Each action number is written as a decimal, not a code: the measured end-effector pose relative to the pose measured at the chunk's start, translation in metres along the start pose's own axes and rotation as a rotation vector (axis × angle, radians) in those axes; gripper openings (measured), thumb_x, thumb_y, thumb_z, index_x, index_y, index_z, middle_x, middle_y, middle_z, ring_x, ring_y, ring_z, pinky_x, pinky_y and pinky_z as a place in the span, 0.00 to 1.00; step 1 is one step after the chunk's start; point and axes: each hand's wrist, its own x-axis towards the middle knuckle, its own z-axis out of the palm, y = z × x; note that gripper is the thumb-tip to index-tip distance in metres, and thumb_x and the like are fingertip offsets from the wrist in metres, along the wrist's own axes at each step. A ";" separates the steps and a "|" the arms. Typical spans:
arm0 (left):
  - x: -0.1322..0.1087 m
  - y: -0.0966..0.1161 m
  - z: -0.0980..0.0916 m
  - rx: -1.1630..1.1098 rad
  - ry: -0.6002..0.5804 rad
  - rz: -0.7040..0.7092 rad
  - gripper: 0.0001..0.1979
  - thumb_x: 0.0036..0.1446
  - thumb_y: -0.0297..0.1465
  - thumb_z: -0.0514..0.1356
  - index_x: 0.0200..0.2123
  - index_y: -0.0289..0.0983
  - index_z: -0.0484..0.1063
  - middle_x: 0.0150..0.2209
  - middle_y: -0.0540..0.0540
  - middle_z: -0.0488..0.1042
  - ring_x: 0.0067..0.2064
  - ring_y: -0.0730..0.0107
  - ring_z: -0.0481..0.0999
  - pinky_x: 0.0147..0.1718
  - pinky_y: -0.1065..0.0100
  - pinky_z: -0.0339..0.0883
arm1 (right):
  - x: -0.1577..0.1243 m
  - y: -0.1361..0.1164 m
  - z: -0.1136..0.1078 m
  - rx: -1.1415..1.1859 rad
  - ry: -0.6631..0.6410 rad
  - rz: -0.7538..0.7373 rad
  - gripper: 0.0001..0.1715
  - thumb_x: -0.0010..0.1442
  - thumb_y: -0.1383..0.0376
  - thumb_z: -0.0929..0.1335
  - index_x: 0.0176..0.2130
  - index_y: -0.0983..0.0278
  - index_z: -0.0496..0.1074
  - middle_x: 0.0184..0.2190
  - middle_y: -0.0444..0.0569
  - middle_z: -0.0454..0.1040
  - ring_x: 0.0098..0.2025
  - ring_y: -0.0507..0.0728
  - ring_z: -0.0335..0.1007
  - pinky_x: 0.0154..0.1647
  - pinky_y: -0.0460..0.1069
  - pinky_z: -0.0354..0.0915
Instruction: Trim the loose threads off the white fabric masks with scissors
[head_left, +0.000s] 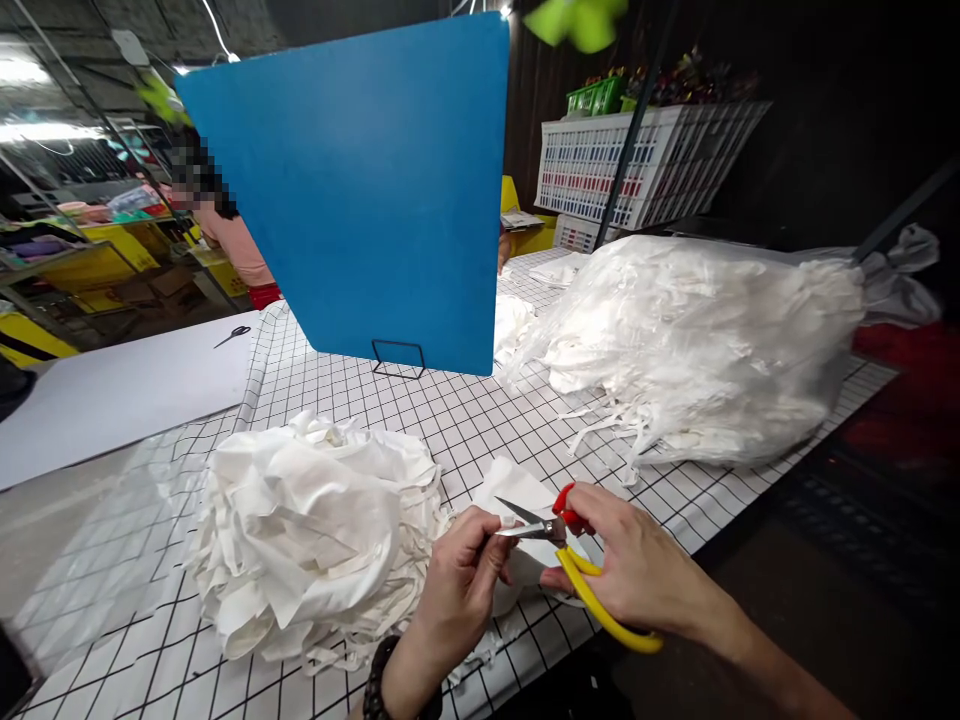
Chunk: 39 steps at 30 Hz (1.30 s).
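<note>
My right hand (626, 555) is closed on a pair of scissors (555, 528) with one red and one yellow handle. The blades are apart and point left, the lower one touching the fingertips of my left hand (465, 565). That hand is pinched on a piece of white fabric (517, 485), part of which lies on the table behind the blades. Fingers and scissors hide the exact spot where it is gripped. Left of my hands sits a heap of white fabric pieces (315, 520) with loose strips along its lower edge.
A grid-patterned cloth (360, 400) covers the table. A blue board (375, 200) stands upright in a wire holder (397, 358). At right lies a clear bag of white fabric (712, 350). Dark scissors (233, 336) rest on a white sheet (150, 385). Behind the board is a person (236, 245).
</note>
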 end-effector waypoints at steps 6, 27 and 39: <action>0.001 0.003 0.000 0.026 -0.051 0.014 0.11 0.67 0.32 0.52 0.35 0.37 0.72 0.29 0.47 0.69 0.31 0.71 0.71 0.31 0.72 0.65 | 0.001 -0.004 -0.001 -0.054 0.003 -0.012 0.17 0.50 0.58 0.72 0.33 0.61 0.63 0.32 0.45 0.69 0.33 0.56 0.65 0.31 0.50 0.59; -0.008 0.001 -0.001 -0.124 -0.109 -0.052 0.12 0.66 0.33 0.53 0.36 0.35 0.73 0.33 0.46 0.68 0.29 0.74 0.71 0.25 0.75 0.69 | -0.003 -0.003 0.004 -0.072 -0.057 -0.002 0.16 0.51 0.55 0.72 0.29 0.61 0.64 0.26 0.43 0.70 0.27 0.53 0.63 0.26 0.47 0.53; -0.007 0.000 -0.003 -0.088 -0.138 -0.037 0.11 0.66 0.33 0.53 0.34 0.36 0.73 0.31 0.47 0.68 0.28 0.75 0.70 0.26 0.75 0.67 | -0.004 0.003 0.003 -0.093 -0.065 -0.033 0.18 0.50 0.54 0.73 0.26 0.61 0.63 0.23 0.42 0.70 0.24 0.52 0.60 0.24 0.48 0.49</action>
